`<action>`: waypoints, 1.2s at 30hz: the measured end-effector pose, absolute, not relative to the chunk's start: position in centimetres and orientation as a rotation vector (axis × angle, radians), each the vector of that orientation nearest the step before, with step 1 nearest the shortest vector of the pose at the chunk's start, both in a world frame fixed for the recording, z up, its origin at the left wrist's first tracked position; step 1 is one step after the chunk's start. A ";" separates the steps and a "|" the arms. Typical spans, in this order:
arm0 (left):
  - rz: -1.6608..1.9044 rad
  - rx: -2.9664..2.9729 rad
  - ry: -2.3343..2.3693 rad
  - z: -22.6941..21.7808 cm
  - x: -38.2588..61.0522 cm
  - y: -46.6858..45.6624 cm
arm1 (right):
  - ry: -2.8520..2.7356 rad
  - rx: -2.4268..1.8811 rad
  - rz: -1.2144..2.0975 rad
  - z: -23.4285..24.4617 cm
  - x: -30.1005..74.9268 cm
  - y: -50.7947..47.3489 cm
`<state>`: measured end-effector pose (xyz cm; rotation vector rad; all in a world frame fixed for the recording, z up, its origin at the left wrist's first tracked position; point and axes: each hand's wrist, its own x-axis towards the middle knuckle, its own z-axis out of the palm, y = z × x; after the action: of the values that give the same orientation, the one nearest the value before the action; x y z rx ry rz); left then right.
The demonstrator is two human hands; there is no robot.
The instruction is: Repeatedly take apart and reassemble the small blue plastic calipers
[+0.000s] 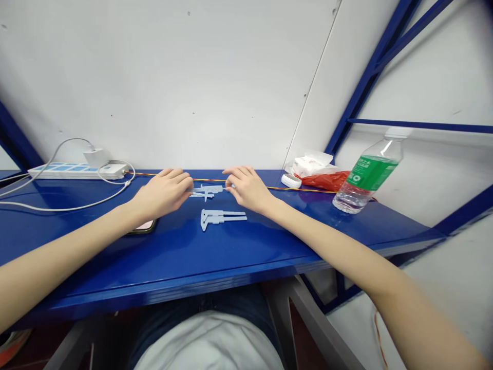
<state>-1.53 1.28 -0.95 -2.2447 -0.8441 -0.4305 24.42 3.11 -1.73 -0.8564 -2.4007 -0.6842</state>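
Two pale blue-grey plastic vernier calipers are on the blue table. The nearer caliper [221, 218] lies flat, its jaws to the left and its thin bars pointing right. Just beyond it, the farther caliper [210, 190] spans the gap between my hands, its ends partly covered by fingers. My left hand [166, 191] is closed at its left end, fingers curled and the tips hidden. With thumb and fingers pinched together, my right hand [246, 188] holds its thin right end.
A phone [146, 227] lies under my left forearm. White cables and a power strip [77, 170] are at the left. To the right stand a water bottle [367, 174], a red plastic bag [325, 180], tissues [313, 164] and a small white case [291, 181]. A twisted wire [304, 190] runs along the back.
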 end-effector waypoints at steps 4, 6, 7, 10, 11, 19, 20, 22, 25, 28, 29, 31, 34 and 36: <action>-0.441 -2.219 -0.815 -1.0 -1.2 0.9 | -2.423 -0.817 -0.626 -1.7 24.0 2.6; -0.447 -2.222 -0.811 -1.0 -1.1 0.8 | -2.429 -0.806 -0.630 -1.8 24.0 2.5; -0.451 -2.227 -0.809 -1.0 -1.0 0.6 | -2.425 -0.803 -0.641 -1.8 23.9 2.4; -0.460 -2.238 -0.801 -1.0 -0.5 0.1 | -2.410 -0.779 -0.682 -1.9 23.5 2.1; -0.453 -2.238 -0.794 -1.0 -0.3 -0.1 | -2.410 -0.763 -0.693 -1.9 23.3 1.9; -0.480 -2.178 -0.945 -1.0 -0.9 0.3 | -2.333 -0.822 -0.673 -2.0 23.9 2.6; -0.487 -2.181 -0.978 -1.0 -1.0 0.4 | -2.313 -0.839 -0.668 -2.0 24.0 2.7; -0.476 -2.241 -0.978 -1.2 -1.0 0.4 | -2.288 -0.840 -0.664 -2.1 24.1 2.8; -0.450 -2.347 -0.836 -1.4 -0.2 -0.2 | -2.298 -0.765 -0.690 -2.0 23.8 2.3; -0.467 -2.330 -0.760 -1.3 0.7 -1.1 | -2.333 -0.697 -0.725 -1.9 23.6 1.9; -0.478 -2.317 -0.777 -1.2 0.9 -1.3 | -2.340 -0.691 -0.729 -1.9 23.6 1.8; -0.507 -2.293 -0.855 -1.0 1.0 -1.5 | -2.347 -0.696 -0.727 -1.8 23.6 1.8; -0.543 -2.287 -0.974 -0.9 0.9 -1.5 | -2.367 -0.698 -0.734 -1.8 23.5 1.7; -0.535 -2.310 -1.009 -0.9 1.1 -1.5 | -2.391 -0.692 -0.737 -1.7 23.3 1.3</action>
<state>1.07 -1.51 -0.94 -2.3101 -1.0090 -0.5355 23.35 1.34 -1.72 -0.6918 -2.3906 -0.7372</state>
